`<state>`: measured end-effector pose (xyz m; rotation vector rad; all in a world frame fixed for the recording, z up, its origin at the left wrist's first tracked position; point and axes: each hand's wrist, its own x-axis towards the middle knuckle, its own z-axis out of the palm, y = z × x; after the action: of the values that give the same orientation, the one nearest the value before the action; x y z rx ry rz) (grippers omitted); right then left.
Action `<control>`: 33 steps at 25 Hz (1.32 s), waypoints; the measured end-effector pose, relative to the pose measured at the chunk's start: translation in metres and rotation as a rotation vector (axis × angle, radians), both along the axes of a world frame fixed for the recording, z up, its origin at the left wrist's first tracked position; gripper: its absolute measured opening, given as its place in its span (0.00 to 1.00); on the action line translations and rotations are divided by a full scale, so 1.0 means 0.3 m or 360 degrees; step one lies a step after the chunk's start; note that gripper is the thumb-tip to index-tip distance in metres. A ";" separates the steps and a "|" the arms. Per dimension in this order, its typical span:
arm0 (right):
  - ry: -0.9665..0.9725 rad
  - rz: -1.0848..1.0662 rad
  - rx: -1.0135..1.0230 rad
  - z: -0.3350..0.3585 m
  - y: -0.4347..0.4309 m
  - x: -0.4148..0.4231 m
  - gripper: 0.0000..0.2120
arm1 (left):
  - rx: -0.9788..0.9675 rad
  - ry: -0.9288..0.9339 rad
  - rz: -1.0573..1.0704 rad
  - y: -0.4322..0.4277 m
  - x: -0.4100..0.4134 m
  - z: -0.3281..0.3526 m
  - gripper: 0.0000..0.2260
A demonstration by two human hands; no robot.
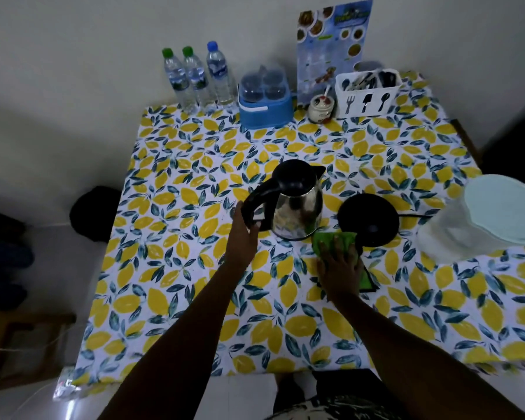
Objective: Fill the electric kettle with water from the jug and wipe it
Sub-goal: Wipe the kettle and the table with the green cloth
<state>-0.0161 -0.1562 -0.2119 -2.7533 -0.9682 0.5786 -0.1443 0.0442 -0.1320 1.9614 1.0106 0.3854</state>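
Observation:
A steel electric kettle (297,207) with a black lid and black handle stands on the lemon-print tablecloth (194,283), off its round black base (367,219), which lies just to its right. My left hand (243,234) grips the kettle's handle. My right hand (340,265) presses a green cloth (331,241) against the table at the kettle's lower right side. A translucent plastic jug (467,225) with a pale blue lid stands at the right edge of the table.
Along the back wall stand three water bottles (194,77), a blue container (265,101), a small jar (322,109), a menu card (328,50) and a white cutlery holder (367,92). A dark flat object (369,280) lies under my right hand. The base's cord (415,216) runs right.

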 end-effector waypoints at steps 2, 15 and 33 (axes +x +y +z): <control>-0.0010 0.0033 -0.0001 -0.008 0.010 -0.054 0.25 | -0.0011 0.0244 -0.0115 -0.032 -0.072 -0.072 0.30; -0.0122 0.0965 0.0187 -0.035 0.210 -0.258 0.23 | 0.0231 0.1029 -0.0231 -0.092 -0.347 -0.271 0.28; -0.0467 0.0029 0.0607 0.001 -0.197 0.148 0.14 | 0.0455 0.0810 -0.1124 -0.368 0.127 -0.280 0.24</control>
<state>0.0282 -0.2154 -0.2117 -2.5221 -1.0361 -0.0181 -0.1063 -0.0662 -0.2159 2.5887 0.4975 -0.4037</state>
